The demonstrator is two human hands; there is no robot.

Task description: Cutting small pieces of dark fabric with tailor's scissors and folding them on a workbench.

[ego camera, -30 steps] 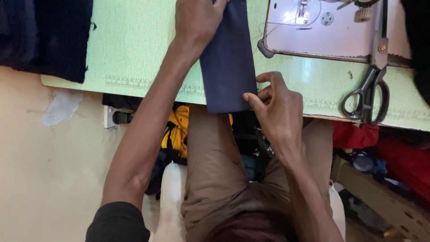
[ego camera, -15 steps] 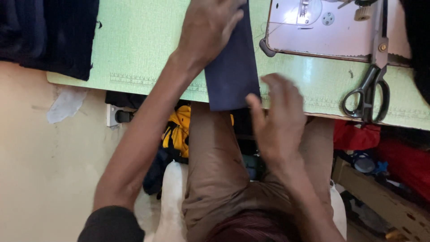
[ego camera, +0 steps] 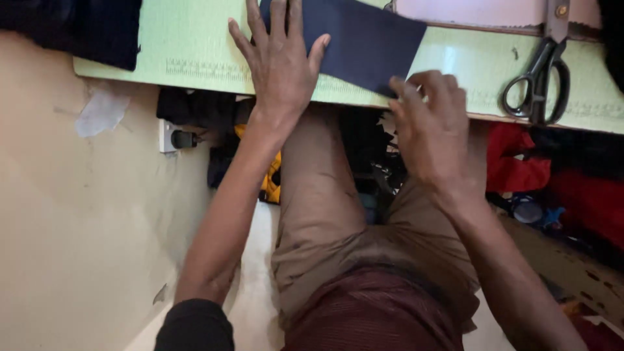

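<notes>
Flattening is being done well — the cloth (ego camera: 354,42) is being pinned by the spread left hand (ego camera: 279,62), its corner pinched by the right hand (ego camera: 432,127) at the table (ego camera: 195,58) edge.

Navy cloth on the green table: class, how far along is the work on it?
Done: the navy cloth lies flat on the green table. In hand: the left hand presses its left end, and the right hand grips its corner at the table's edge. Left: the scissors lie untouched beside it.
</notes>
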